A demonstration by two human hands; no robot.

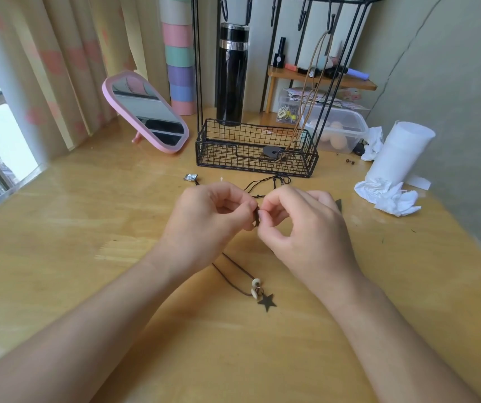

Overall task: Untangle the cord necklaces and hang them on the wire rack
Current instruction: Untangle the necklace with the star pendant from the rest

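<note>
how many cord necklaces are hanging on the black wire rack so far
1: a tan cord necklace hangs from a right-hand hook of the black wire rack, its dark pendant in the basket. Its strands overlap, so a second may be hidden.

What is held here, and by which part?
Both the left hand and the right hand pinch the dark brown necklace cord at a tangled clump between their fingers.

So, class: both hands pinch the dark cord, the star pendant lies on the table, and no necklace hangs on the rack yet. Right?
No: the head view shows a tan cord necklace already hanging on the wire rack. The left hand and right hand pinch the dark cord; the star pendant lies on the table.
</note>
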